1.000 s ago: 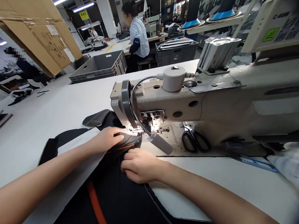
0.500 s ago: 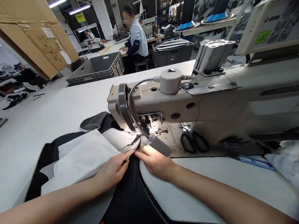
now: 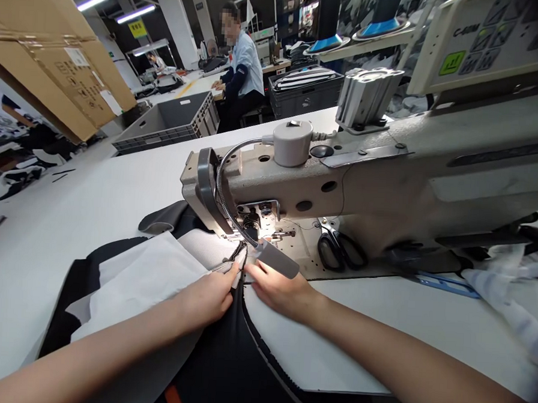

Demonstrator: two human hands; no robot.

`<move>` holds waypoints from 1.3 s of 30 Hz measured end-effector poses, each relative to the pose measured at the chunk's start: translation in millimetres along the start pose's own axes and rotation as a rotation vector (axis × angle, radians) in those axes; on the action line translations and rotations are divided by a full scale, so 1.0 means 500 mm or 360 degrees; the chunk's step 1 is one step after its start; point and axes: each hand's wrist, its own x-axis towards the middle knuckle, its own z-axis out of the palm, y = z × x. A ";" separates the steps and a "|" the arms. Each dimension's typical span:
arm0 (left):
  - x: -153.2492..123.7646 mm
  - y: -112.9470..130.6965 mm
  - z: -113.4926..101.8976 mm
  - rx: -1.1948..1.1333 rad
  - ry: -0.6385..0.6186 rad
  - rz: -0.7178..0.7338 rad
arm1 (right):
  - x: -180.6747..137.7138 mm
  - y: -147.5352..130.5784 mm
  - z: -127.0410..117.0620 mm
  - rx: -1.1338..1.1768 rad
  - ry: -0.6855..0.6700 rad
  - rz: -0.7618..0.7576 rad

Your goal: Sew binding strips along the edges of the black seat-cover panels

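Observation:
My left hand (image 3: 212, 292) is closed in a pinch on the edge of layered fabric (image 3: 201, 249), pale mesh with dark trim, just in front of the sewing machine's (image 3: 250, 224) lit needle area. White sheet material (image 3: 138, 282) lies over the black fabric (image 3: 213, 358) beside that hand. My right hand (image 3: 282, 289) lies low on the other side of the seam, its visible fingers reaching forward to the fabric edge. A grey lamp head (image 3: 278, 259) on a flexible metal neck partly covers it. The needle tip is hard to make out.
Black-handled scissors (image 3: 339, 247) lie on the machine bed. A blue tool (image 3: 447, 284) and a striped cloth (image 3: 512, 292) are at the right. Behind stand a grey crate (image 3: 164, 127), a cardboard box (image 3: 60, 64) and a control panel (image 3: 479, 47). A person (image 3: 244, 68) sits at a far table.
The view has shifted slightly, so the machine appears further left. My left hand has turned a little, its thumb now along the fabric edge. My right fingertips sit slightly apart from the left ones.

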 end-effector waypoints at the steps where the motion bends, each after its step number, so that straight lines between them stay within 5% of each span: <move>1: 0.001 0.000 -0.002 -0.0036 -0.0039 -0.0020 | -0.009 -0.005 -0.013 0.0075 -0.0028 -0.0155; 5: -0.002 0.009 -0.015 -0.0262 -0.0121 -0.0094 | -0.017 -0.044 -0.019 0.0397 -0.0014 -0.0860; 12: 0.000 0.051 -0.006 0.0047 -0.0183 -0.0343 | 0.011 -0.080 0.013 0.0173 0.0245 -0.1018; 21: 0.013 0.056 -0.030 -0.0381 -0.0042 -0.0202 | -0.009 -0.051 -0.022 0.0200 0.0080 -0.0817; 31: 0.071 0.043 -0.037 0.0012 0.0062 -0.0273 | -0.025 -0.006 0.002 0.0113 0.0097 -0.0645; 39: 0.021 0.051 -0.007 0.0263 0.0134 -0.0188 | -0.024 -0.008 0.004 0.0089 0.0108 -0.0610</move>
